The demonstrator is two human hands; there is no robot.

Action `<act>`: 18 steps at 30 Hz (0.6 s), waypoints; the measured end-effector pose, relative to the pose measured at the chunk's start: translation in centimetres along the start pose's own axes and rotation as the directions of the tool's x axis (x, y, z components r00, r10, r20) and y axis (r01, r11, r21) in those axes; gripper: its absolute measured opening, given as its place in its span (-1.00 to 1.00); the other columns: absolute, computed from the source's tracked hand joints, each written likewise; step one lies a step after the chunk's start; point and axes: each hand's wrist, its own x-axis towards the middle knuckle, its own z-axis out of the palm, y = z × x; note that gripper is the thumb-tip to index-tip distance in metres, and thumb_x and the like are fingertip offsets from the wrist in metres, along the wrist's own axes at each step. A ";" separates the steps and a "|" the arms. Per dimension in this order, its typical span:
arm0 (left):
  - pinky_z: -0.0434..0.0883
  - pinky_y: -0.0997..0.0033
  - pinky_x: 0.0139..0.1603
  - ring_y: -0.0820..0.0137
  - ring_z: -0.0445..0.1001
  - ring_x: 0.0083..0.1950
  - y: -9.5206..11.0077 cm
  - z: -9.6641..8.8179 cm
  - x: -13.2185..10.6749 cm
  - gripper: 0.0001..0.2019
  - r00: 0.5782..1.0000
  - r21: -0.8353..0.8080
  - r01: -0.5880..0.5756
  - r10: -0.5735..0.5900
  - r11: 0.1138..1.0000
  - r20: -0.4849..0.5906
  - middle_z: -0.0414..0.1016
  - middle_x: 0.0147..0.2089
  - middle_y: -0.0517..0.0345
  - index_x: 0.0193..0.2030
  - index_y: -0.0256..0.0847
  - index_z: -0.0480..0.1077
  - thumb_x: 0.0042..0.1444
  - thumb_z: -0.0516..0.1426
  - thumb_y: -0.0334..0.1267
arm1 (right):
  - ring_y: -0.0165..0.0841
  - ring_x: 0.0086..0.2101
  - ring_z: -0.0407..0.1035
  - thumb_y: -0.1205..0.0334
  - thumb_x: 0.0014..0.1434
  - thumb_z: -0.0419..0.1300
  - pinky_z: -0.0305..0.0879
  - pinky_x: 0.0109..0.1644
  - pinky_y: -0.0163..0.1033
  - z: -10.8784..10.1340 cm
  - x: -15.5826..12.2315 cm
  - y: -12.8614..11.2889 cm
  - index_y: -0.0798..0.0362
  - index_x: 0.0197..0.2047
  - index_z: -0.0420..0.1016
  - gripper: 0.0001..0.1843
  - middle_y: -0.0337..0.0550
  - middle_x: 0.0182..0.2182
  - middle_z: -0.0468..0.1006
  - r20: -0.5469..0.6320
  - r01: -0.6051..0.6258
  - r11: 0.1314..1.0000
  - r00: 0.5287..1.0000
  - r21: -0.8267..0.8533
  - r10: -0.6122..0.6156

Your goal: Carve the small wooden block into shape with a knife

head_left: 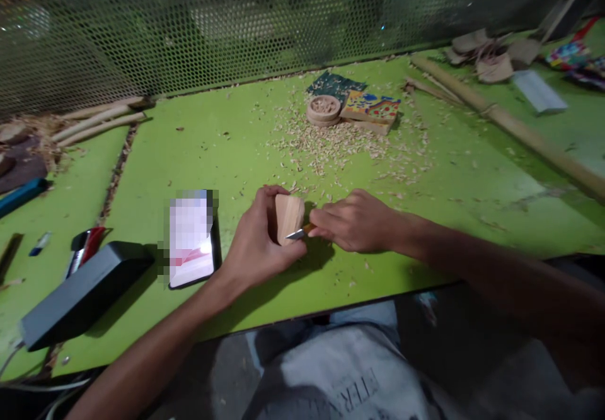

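My left hand (258, 237) is closed around a pale wooden block (289, 215) with rounded corners, holding it tilted above the green table (236, 155). In my right hand (352, 221) is a carving knife (297, 233) with a short metal blade and a brownish handle mostly hidden by my fingers. The blade's tip meets the block's lower edge, near my left thumb. Beyond both hands, wood shavings (326, 149) lie scattered around a small round wooden bowl (324, 110), which has shavings in it.
A lit phone (191, 237) lies left of my left hand. Farther left are a dark grey box-shaped object (85, 297) and a red tool (92, 246). A painted wooden block (371, 106) sits beside the bowl. A long bamboo pole (515, 123) crosses the right side; perforated mesh (212, 29) borders the back.
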 end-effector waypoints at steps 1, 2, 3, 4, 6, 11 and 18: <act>0.27 0.38 -0.41 0.44 0.30 -0.38 0.0 0.0 0.0 -0.34 1.000 -0.012 0.000 0.001 1.000 0.008 0.40 -0.26 0.26 0.17 -0.07 0.19 -0.09 0.32 -0.26 | -0.45 -0.59 0.12 -0.02 0.61 -0.27 -0.29 -0.39 -0.15 -0.1 0.0 0.1 0.05 -0.10 0.53 -0.40 -0.20 -0.47 0.60 0.003 0.001 1.000 1.000 -0.007 -0.001; 0.26 0.39 -0.42 0.44 0.30 -0.38 0.1 -0.1 0.0 -0.35 1.000 -0.023 -0.001 0.002 1.000 0.014 0.39 -0.27 0.26 0.17 -0.07 0.19 -0.08 0.31 -0.27 | -0.44 -0.59 0.12 -0.03 0.61 -0.28 -0.29 -0.39 -0.15 -0.1 0.0 0.1 0.05 -0.08 0.53 -0.39 -0.21 -0.47 0.60 0.007 -0.002 1.000 1.000 -0.013 0.002; 0.26 0.39 -0.42 0.44 0.30 -0.38 0.1 -0.1 0.0 -0.36 1.000 -0.032 -0.002 0.002 0.999 0.019 0.39 -0.28 0.26 0.17 -0.08 0.19 -0.08 0.30 -0.27 | -0.44 -0.59 0.11 -0.03 0.60 -0.29 -0.28 -0.38 -0.15 -0.1 0.0 0.1 0.05 -0.07 0.53 -0.38 -0.21 -0.47 0.59 0.011 -0.005 1.000 1.000 -0.018 0.005; 0.27 0.40 -0.43 0.44 0.31 -0.38 0.2 -0.1 0.1 -0.36 1.000 -0.038 0.000 0.001 0.999 0.023 0.39 -0.28 0.26 0.17 -0.08 0.19 -0.07 0.30 -0.27 | -0.43 -0.59 0.11 -0.04 0.60 -0.30 -0.28 -0.38 -0.15 -0.1 0.0 0.0 0.05 -0.06 0.53 -0.38 -0.21 -0.47 0.59 0.016 -0.010 1.000 1.000 -0.023 0.010; 0.27 0.41 -0.43 0.44 0.31 -0.38 0.2 -0.2 0.2 -0.36 1.000 -0.050 0.007 -0.005 0.999 0.030 0.39 -0.28 0.26 0.17 -0.08 0.19 -0.06 0.30 -0.27 | -0.43 -0.58 0.12 -0.04 0.60 -0.30 -0.28 -0.38 -0.15 -0.1 0.1 -0.2 0.05 -0.05 0.53 -0.38 -0.20 -0.47 0.59 0.026 -0.025 0.999 0.999 -0.031 0.026; 0.25 0.41 -0.44 0.42 0.31 -0.38 0.2 -0.6 0.0 -0.38 0.998 -0.086 0.029 -0.025 0.996 0.052 0.39 -0.27 0.24 0.15 -0.05 0.19 -0.06 0.31 -0.28 | -0.43 -0.57 0.13 -0.06 0.59 -0.25 -0.25 -0.38 -0.18 0.0 -0.2 1.5 0.05 -0.04 0.53 -0.41 -0.20 -0.46 0.59 0.057 -0.128 0.992 0.990 -0.012 0.129; 0.33 0.34 -0.34 0.35 0.39 -0.28 -0.2 -1.1 -0.6 -0.41 0.996 -0.085 0.020 -0.012 0.996 0.085 0.40 -0.18 0.19 0.16 -0.02 0.18 0.01 0.29 -0.26 | -0.41 -0.53 0.13 -0.09 0.57 -0.22 -0.11 -0.35 -0.23 -0.1 -1.8 10.0 0.13 0.00 0.51 -0.40 -0.16 -0.46 0.50 -0.147 -0.598 0.799 0.797 -0.061 0.585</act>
